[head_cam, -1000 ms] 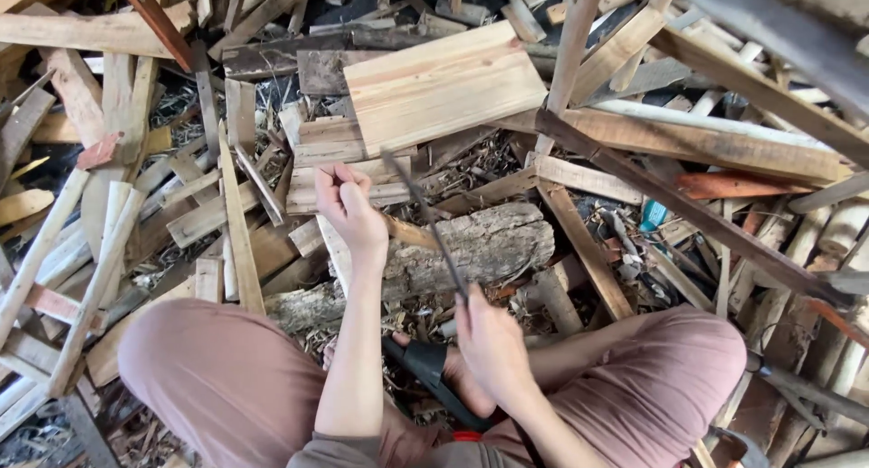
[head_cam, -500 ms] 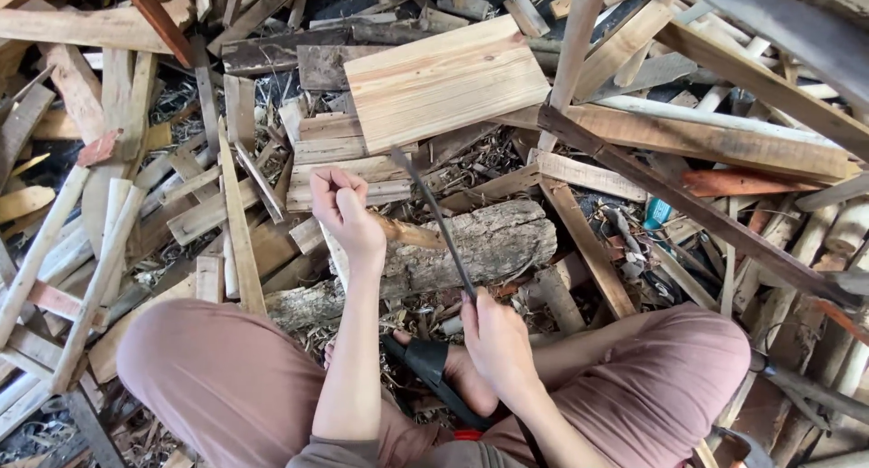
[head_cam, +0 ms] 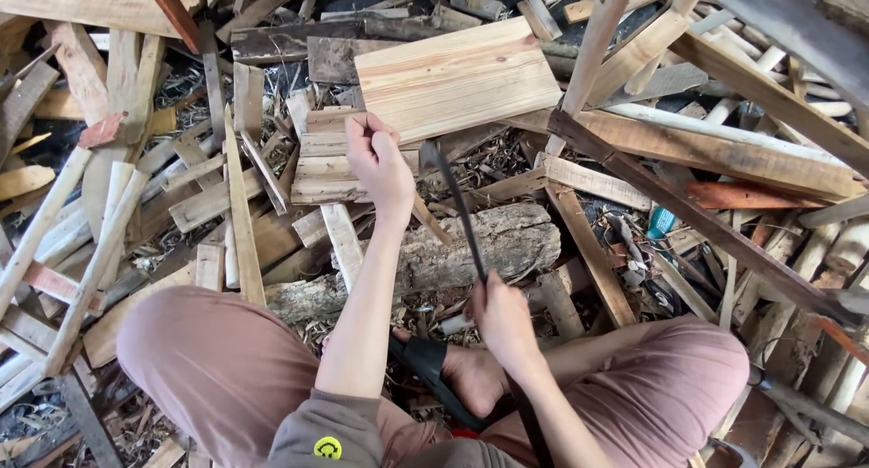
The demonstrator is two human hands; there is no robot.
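Note:
I sit cross-legged among scrap wood. My left hand (head_cam: 380,165) is closed around a thin wood piece (head_cam: 424,216) that slants down toward the rough log (head_cam: 489,246) lying in front of my knees. My right hand (head_cam: 501,316) grips the handle of a long dark blade (head_cam: 457,204), a machete-like knife, whose blade points up and away, just right of my left hand. My sandalled foot (head_cam: 457,377) rests below the log.
A pale pine board (head_cam: 457,77) lies beyond my hands on the heap. Short slat offcuts (head_cam: 317,169) sit left of my left hand. Long sticks, planks and a dark beam (head_cam: 688,210) cross on all sides. Wood shavings cover the ground.
My left hand has risen and moved away from me with the wood piece. The blade has swung up from lying low across the log to pointing upward.

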